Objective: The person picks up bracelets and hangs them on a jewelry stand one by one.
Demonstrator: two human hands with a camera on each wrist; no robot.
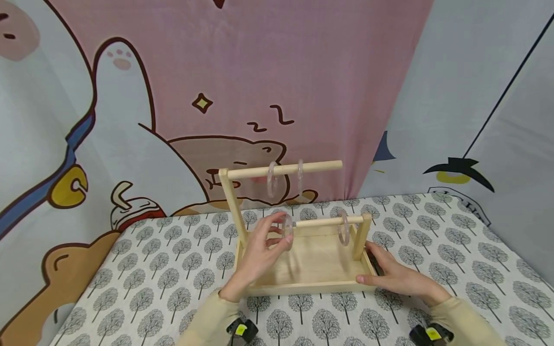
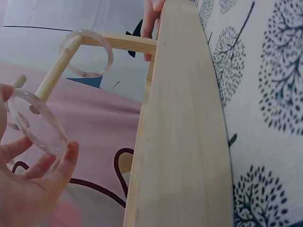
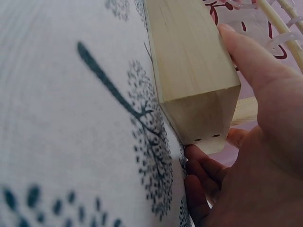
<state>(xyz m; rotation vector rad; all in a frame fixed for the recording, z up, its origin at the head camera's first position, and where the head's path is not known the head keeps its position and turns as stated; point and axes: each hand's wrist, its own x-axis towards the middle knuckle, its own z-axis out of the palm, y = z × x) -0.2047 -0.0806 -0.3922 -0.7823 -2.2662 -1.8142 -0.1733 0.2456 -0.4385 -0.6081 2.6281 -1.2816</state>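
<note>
A wooden bangle stand [image 1: 303,289] has a shallow tray base and two rods, each fixed to one post. My left hand [image 1: 265,245] pinches a translucent pale bangle [image 2: 41,127] between thumb and fingers, right at the free left end of the lower rod [image 1: 320,222]. Another bangle [image 1: 344,228] hangs farther right on that rod, close to its post. Two more bangles, one [image 1: 271,179] left of the other [image 1: 300,177], hang on the upper rod [image 1: 251,172]. My right hand [image 1: 396,275] grips the tray's right end, thumb over the rim [image 3: 194,47] and fingers around the outer end.
A white tablecloth [image 1: 182,283] printed with dark trees lies under the stand. Behind the table hangs a pink and white cartoon curtain [image 1: 303,72]. The taller left post [image 1: 233,206] rises beside my left hand, and the short right post [image 1: 362,238] beside my right.
</note>
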